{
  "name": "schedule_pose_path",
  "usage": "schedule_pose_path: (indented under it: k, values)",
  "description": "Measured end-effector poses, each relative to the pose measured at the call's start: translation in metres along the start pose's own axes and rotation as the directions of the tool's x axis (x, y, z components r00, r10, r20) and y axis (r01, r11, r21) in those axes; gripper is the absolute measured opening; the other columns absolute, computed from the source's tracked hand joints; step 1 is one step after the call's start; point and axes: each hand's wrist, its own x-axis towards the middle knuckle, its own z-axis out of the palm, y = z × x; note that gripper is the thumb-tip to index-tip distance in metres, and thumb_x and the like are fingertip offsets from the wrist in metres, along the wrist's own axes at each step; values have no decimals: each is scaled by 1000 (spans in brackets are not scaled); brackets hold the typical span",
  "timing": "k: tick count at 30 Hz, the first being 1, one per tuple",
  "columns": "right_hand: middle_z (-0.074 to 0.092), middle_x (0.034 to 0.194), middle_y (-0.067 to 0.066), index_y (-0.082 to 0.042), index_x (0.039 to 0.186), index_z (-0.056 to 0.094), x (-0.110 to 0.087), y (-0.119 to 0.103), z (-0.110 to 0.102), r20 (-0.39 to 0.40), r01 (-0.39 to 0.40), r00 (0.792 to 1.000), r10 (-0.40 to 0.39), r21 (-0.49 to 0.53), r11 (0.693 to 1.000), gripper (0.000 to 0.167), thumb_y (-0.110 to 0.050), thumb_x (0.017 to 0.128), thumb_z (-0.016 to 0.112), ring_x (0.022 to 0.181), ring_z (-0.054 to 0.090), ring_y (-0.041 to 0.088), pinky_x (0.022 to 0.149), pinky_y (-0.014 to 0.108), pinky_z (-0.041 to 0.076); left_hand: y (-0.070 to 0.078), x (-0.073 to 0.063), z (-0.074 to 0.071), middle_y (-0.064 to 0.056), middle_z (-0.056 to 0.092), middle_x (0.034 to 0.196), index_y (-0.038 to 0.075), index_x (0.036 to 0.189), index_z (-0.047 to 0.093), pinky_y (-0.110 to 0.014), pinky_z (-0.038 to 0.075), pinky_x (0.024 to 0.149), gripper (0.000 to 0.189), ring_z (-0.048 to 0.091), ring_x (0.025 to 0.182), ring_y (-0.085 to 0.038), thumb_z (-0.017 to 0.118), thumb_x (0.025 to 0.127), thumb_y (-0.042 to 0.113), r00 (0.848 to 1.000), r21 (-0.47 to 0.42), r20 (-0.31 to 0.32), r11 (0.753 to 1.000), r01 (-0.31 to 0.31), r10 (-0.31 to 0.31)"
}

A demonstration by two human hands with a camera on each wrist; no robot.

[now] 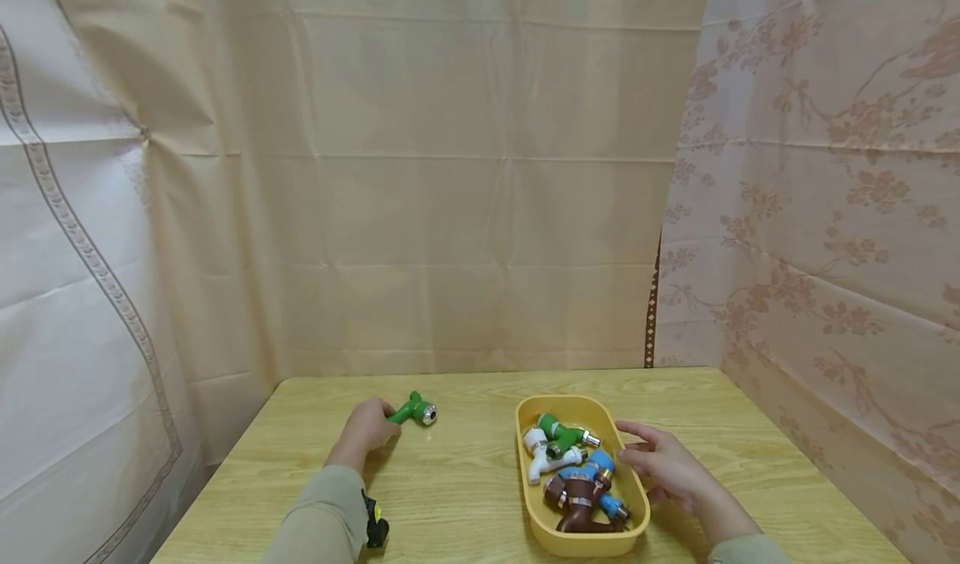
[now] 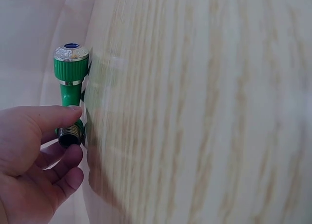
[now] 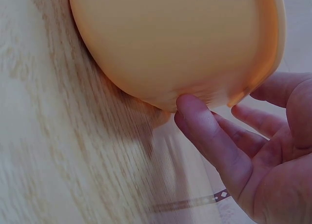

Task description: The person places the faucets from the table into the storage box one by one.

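On the left part of the table, my left hand (image 1: 372,425) holds a green plastic tap (image 1: 411,411) with a chrome-rimmed knob. Seen from the left wrist, thumb and fingers pinch the green tap (image 2: 72,93) around its body near the dark threaded end, close to the table surface. My right hand (image 1: 670,466) is beside a yellow tub (image 1: 525,497), its fairly straight fingers touching the right wall. In the right wrist view the thumb of that hand (image 3: 273,155) rests against the outside of the yellow tub (image 3: 165,43).
Inside the tub lie another green tap (image 1: 567,440), a white tap (image 1: 551,461), a blue tap (image 1: 597,466) and a brown tap (image 1: 580,497), heaped together. The wood-grain table (image 1: 457,481) ends at a beige curtain (image 1: 480,214) behind.
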Motion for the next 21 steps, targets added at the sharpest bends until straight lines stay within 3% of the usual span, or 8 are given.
schedule_pose_path:
  k: [8,16,21]
  values:
    - [50,137,38,1,157,29,0,-1,1,-12,-2,1000,2,-4,1000,70,-13,98,65,95,69,32,64,54,60,0,-1,-1,-12,66,94,-7,104,70,-41,53,76,22,59,82,-25,75,85,4,1000,7,-1,1000,24,-24]
    - [55,133,34,2,157,28,-1,0,1,4,4,1000,-4,8,1000,72,-13,98,66,95,69,32,65,54,60,-1,-2,-2,-13,67,95,-7,104,70,-43,53,78,21,60,84,-26,74,85,2,1000,8,-4,1000,20,-20]
    - [60,128,27,2,158,25,-1,2,0,29,8,1000,-9,38,999,72,-14,99,64,93,70,33,68,56,59,0,-4,-4,-12,68,93,-5,102,72,-38,52,72,20,59,81,-25,75,84,2,1000,15,-17,1000,7,-7]
